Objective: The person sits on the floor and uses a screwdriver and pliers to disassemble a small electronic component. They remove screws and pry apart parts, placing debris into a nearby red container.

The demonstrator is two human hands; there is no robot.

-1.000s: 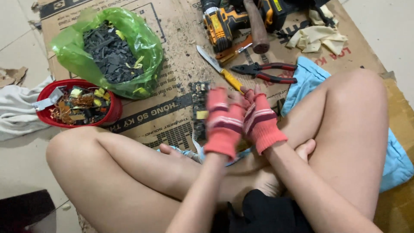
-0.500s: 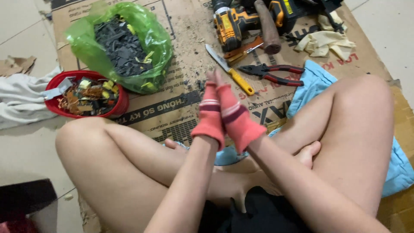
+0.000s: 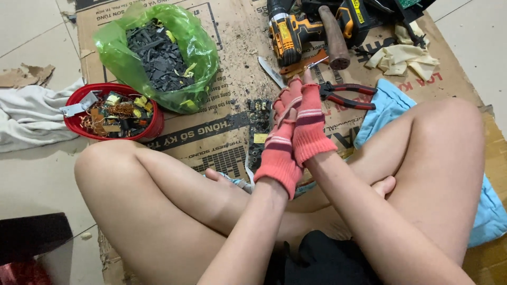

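At the centre of the frame the left hand [image 3: 279, 153] and right hand [image 3: 311, 124], both in red knit gloves, press together, fingers interlaced, gripping only each other. The gloves look soft and stretchy, best pulled by the cuff. Just behind lies a circuit board [image 3: 259, 132], stiff and light. Farther up: pliers [image 3: 346, 95], knife [image 3: 272, 71], drill [image 3: 285, 31]. Upper left, a green bag [image 3: 158, 53] and red bowl [image 3: 113, 113].
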